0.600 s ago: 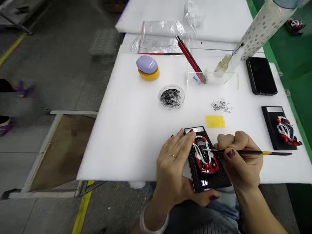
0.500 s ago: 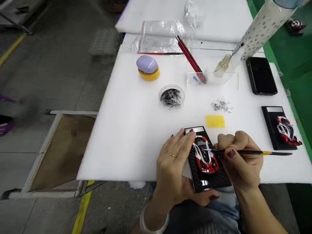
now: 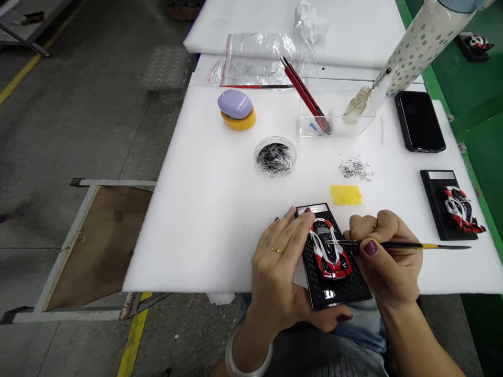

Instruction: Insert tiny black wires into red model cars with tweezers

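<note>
A red, white and black model car (image 3: 333,251) sits on a black textured base (image 3: 334,296) at the front edge of the white table. My left hand (image 3: 281,267) grips that base, fingers along its left side and thumb under its lower edge. Between the thumb and fingers of my right hand (image 3: 387,256) is a thin black brush (image 3: 404,245) with a yellow band. Its fine tip touches or hovers just over the car's middle; which of the two I cannot tell. Short black strips (image 3: 357,169) lie loose beyond a yellow tape piece (image 3: 346,195).
On the white foam surface (image 3: 188,209) stand a round dish (image 3: 275,157) of black strips, a purple and yellow case (image 3: 236,107), a clear tray (image 3: 330,127) with red tweezers (image 3: 304,94) and a small bottle (image 3: 357,104), a phone (image 3: 420,121) and another model car (image 3: 459,209).
The whole view has shifted very slightly. Both hands, the brush and the model car keep almost the same positions relative to one another.
</note>
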Demonstrator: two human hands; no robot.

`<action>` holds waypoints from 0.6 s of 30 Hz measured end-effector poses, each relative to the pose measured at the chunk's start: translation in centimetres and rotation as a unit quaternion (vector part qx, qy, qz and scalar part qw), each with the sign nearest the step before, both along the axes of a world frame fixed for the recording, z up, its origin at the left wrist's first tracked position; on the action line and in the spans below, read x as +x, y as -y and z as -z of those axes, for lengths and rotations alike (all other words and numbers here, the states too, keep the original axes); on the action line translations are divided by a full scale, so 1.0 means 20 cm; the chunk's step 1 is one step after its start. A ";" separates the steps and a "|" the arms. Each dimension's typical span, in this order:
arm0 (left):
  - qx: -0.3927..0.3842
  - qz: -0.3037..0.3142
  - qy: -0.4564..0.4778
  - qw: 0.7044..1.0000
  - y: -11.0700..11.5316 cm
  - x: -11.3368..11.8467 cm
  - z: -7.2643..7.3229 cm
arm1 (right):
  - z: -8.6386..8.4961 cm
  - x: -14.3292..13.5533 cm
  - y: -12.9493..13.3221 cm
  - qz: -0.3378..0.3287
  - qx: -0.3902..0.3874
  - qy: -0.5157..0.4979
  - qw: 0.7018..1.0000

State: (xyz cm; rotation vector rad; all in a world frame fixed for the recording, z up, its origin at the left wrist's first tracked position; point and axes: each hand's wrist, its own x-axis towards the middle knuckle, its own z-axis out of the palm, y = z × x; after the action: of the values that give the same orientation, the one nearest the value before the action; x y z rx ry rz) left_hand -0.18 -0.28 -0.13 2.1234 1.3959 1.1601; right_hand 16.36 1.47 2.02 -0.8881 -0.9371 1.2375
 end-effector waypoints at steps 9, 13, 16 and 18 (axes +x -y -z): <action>-0.001 -0.017 -0.004 1.000 0.01 0.05 -0.03 | -0.03 0.06 -0.01 0.044 0.018 -0.013 0.999; 0.020 -0.095 -0.027 0.995 0.04 0.18 -0.06 | -0.07 0.20 0.10 0.117 0.012 0.153 0.981; 0.022 -0.126 -0.050 0.991 0.06 0.27 -0.08 | -0.14 0.29 0.17 0.070 -0.008 0.319 0.945; 0.023 -0.134 -0.063 0.989 0.08 0.31 -0.08 | -0.18 0.32 0.19 0.012 -0.017 0.417 0.909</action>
State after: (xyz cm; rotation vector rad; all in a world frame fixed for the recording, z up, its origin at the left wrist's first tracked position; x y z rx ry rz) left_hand 6.03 -1.80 1.55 2.1212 1.7737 1.1800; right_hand 22.67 -2.36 5.56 -1.4991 -1.5666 0.8314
